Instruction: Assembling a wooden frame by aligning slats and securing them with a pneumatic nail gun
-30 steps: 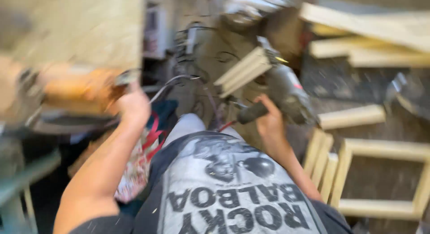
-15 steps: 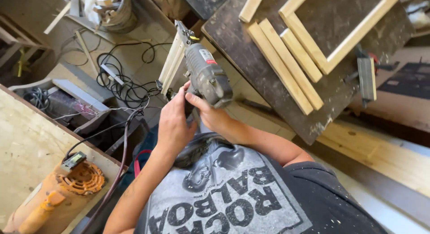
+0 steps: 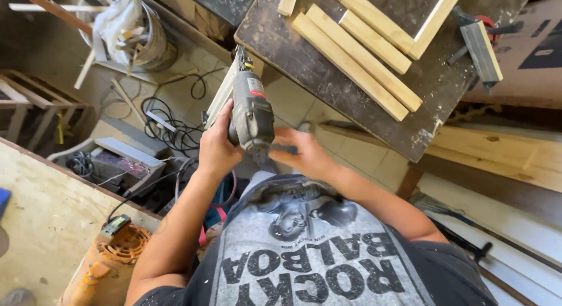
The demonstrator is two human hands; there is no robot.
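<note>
A grey nail gun (image 3: 252, 110) with a long pale magazine points away from me over the floor. My left hand (image 3: 218, 143) is wrapped around the left side of its body. My right hand (image 3: 304, 155) rests on the tool's rear handle end, fingers closed about it. Just beyond the tool stands a dark, stained worktable (image 3: 328, 66) bearing several light wooden slats (image 3: 351, 66) and a wooden frame (image 3: 410, 31).
A plywood bench (image 3: 41, 224) with an orange power tool (image 3: 111, 256) is at lower left. Tangled black cables (image 3: 175, 130) and a grey box (image 3: 120, 162) lie on the tiled floor. A bucket of scraps (image 3: 140, 37) stands at the back left; planks (image 3: 503, 154) lie at right.
My view has swung and steadied over the floor by the worktable. The nail gun is now held lower and closer to my chest, with my right hand shifted onto its rear end.
</note>
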